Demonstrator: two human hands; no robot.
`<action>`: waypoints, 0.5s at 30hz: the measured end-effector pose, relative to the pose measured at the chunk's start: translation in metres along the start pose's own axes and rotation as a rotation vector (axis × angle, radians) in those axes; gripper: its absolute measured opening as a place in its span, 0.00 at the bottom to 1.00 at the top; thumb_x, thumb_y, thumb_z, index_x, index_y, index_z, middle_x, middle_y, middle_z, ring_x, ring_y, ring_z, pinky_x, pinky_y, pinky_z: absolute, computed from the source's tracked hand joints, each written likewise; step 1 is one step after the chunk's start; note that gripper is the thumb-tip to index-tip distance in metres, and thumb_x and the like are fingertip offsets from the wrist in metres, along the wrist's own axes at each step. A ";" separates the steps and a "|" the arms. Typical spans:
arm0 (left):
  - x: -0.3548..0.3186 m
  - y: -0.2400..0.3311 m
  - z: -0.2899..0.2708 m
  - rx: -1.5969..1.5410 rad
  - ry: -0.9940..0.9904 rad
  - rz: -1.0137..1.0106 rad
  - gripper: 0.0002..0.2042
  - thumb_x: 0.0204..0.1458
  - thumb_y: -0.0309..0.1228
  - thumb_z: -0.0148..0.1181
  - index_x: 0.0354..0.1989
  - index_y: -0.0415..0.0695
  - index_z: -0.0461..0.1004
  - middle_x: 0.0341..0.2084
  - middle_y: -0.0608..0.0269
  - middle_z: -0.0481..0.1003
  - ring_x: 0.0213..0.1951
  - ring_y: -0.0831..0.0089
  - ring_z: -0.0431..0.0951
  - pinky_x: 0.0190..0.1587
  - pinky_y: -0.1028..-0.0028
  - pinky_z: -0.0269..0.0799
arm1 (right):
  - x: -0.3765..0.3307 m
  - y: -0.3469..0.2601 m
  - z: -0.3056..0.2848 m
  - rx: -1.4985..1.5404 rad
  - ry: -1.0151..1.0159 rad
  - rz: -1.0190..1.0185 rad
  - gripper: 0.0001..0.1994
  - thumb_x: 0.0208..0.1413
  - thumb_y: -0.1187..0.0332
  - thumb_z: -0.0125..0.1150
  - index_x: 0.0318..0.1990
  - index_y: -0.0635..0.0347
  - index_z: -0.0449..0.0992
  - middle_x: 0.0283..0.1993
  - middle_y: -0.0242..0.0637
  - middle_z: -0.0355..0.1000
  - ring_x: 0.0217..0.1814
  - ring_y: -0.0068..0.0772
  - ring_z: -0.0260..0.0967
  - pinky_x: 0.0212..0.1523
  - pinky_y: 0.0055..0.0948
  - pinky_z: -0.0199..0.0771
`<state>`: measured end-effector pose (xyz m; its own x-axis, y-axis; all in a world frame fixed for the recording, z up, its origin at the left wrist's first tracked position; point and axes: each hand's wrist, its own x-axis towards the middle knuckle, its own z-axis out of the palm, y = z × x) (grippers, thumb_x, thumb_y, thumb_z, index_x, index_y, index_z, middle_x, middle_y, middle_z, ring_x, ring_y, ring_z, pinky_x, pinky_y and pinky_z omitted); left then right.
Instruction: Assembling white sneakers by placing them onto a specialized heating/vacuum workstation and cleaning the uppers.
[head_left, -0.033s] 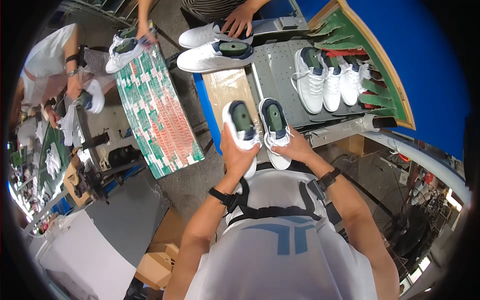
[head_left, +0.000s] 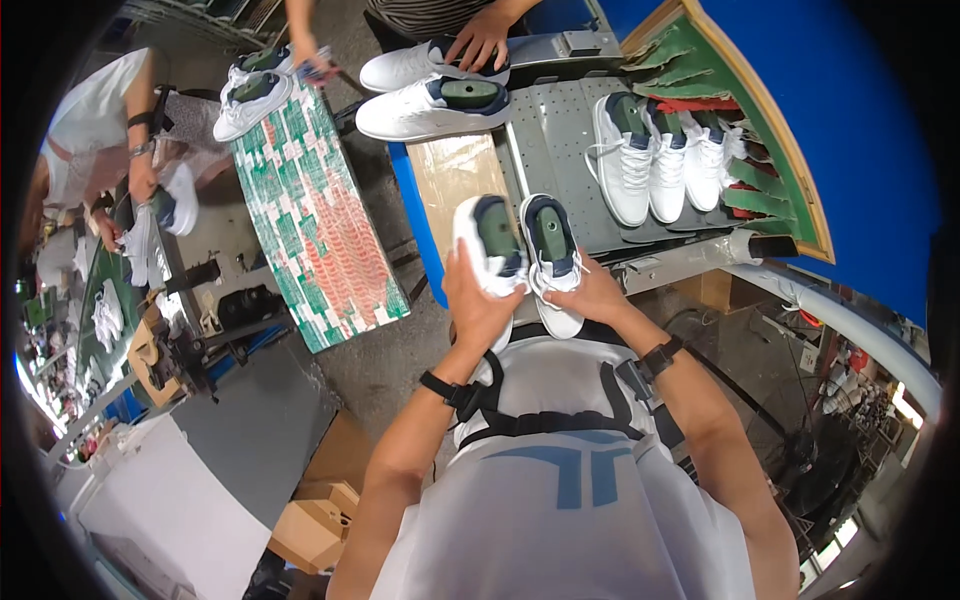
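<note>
- Far-left background: a co-worker's hand (head_left: 143,182) grips a white shoe (head_left: 184,200).
- Left of centre: a green, white and red patterned top (head_left: 320,235) bears white shoes (head_left: 236,118) at its far end.
- Left hand (head_left: 480,308): closed around the left shoe (head_left: 472,225), toe toward the wearer's waist.
- Right hand (head_left: 592,296): closed around the right shoe (head_left: 562,320), just beside the left shoe.
- Right: three laced shoes (head_left: 666,180) stand on a grey perforated surface (head_left: 550,140).

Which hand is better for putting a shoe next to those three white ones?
Probably the right hand: it holds a white shoe and sits nearer the three lined-up shoes, which stand off to the right. The left hand grips another shoe, farther from them.
</note>
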<state>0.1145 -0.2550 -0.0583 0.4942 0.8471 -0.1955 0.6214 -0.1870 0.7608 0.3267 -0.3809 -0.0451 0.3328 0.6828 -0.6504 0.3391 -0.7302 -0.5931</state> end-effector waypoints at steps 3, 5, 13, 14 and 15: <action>0.005 0.009 0.006 0.029 -0.006 0.063 0.60 0.40 0.37 0.86 0.80 0.31 0.52 0.71 0.34 0.67 0.73 0.42 0.68 0.74 0.53 0.65 | 0.007 0.011 0.009 0.040 -0.002 -0.077 0.54 0.46 0.47 0.84 0.78 0.60 0.62 0.66 0.53 0.78 0.69 0.53 0.77 0.69 0.42 0.75; 0.035 0.010 0.012 -0.575 -0.334 -0.117 0.63 0.39 0.32 0.88 0.81 0.32 0.47 0.71 0.42 0.68 0.72 0.56 0.70 0.75 0.60 0.66 | 0.024 0.044 0.012 0.146 0.002 -0.031 0.56 0.48 0.51 0.85 0.79 0.69 0.58 0.70 0.50 0.76 0.71 0.41 0.76 0.72 0.36 0.72; 0.013 0.006 0.028 -0.240 -0.153 -0.222 0.67 0.36 0.46 0.86 0.83 0.34 0.47 0.74 0.35 0.63 0.76 0.40 0.63 0.78 0.55 0.61 | -0.002 0.005 0.004 0.519 -0.069 0.073 0.34 0.54 0.74 0.79 0.69 0.65 0.72 0.62 0.38 0.80 0.62 0.30 0.77 0.66 0.33 0.75; 0.011 0.008 0.017 -0.218 -0.131 -0.220 0.66 0.36 0.47 0.86 0.82 0.35 0.49 0.74 0.37 0.64 0.75 0.41 0.64 0.77 0.55 0.62 | -0.010 -0.012 0.001 0.503 -0.084 0.068 0.34 0.54 0.74 0.79 0.69 0.65 0.72 0.62 0.38 0.80 0.62 0.30 0.77 0.66 0.33 0.75; 0.008 0.011 0.000 -0.229 -0.119 -0.236 0.66 0.36 0.47 0.86 0.82 0.35 0.49 0.74 0.37 0.64 0.75 0.41 0.64 0.77 0.55 0.62 | -0.020 -0.028 -0.002 0.489 -0.095 0.087 0.35 0.55 0.74 0.78 0.70 0.65 0.71 0.62 0.38 0.80 0.62 0.30 0.77 0.66 0.33 0.74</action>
<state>0.1252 -0.2503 -0.0518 0.4285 0.7875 -0.4430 0.5813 0.1351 0.8024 0.3120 -0.3740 -0.0149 0.2524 0.6303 -0.7342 -0.1460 -0.7253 -0.6728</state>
